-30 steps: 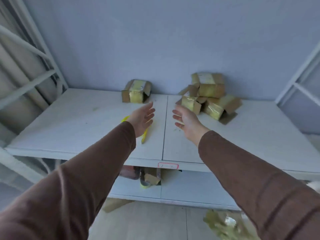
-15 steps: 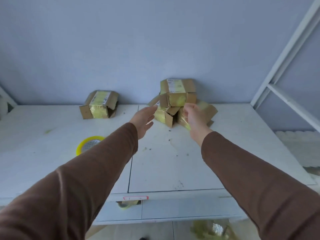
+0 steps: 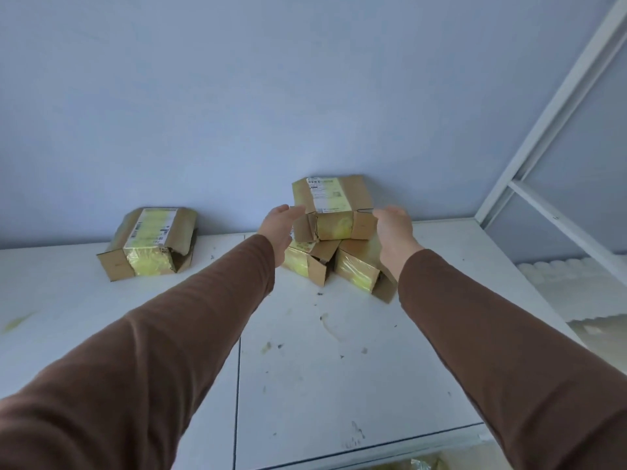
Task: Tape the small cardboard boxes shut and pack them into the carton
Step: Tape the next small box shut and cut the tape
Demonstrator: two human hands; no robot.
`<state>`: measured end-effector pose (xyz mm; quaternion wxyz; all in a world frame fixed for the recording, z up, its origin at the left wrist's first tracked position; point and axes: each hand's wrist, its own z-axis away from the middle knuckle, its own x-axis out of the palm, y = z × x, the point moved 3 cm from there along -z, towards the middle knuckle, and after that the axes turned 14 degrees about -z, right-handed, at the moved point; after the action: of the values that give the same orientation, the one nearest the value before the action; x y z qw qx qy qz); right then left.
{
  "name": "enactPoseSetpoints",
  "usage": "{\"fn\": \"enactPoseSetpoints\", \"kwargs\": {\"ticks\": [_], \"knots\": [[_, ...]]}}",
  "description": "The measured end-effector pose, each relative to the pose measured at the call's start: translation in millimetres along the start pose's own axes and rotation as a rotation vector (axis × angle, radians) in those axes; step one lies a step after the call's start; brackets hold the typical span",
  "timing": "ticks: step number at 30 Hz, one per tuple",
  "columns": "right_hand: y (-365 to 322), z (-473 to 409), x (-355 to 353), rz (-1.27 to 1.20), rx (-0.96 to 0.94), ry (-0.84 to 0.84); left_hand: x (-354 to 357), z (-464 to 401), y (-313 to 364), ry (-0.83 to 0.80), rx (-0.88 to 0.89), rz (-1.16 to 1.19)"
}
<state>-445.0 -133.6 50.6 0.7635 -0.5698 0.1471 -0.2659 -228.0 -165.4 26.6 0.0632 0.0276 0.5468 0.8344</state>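
Reaching with both arms, the person brackets the top box of the stack by the wall, left hand and right hand open beside it, gripping nothing; closing and lifting likely follow.

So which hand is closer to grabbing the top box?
Probably the right hand: it sits against the flap end of the top box, while the left hand seems just short of it. Likely both will lift it.
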Motion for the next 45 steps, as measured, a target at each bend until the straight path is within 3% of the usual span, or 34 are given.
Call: {"fn": "enactPoseSetpoints", "kwargs": {"ticks": [15,20,26,32,35,40,45], "knots": [[4.7,-42.6,33.0,-0.149,0.222,-0.135,20.7,-47.8,14.6,0.123,-0.084,0.083],[7.0,-28.2,46.8,-0.294,0.210,-0.193,6.1,-33.2,26.3,0.110,0.024,0.214],[22.4,18.9,62.0,-0.338,0.161,-0.392,-38.4,15.9,21.8,0.114,0.236,0.145],[56.3,55.0,60.4,-0.149,-0.183,-0.582,-77.2,66.9,-31.6,0.202,0.146,0.056],[75.0,61.3,50.8,0.060,-0.392,-0.612,-91.6,83.5,-58.1,0.059,-0.055,0.233],[85.0,75.3,39.5,0.537,-1.139,-0.646,-101.0,104.1,-72.1,-0.197,-0.208,0.688],[100.9,76.4,35.1,0.760,-1.545,-0.702,-100.1,112.7,-75.5,-0.169,-0.214,0.559]]}}
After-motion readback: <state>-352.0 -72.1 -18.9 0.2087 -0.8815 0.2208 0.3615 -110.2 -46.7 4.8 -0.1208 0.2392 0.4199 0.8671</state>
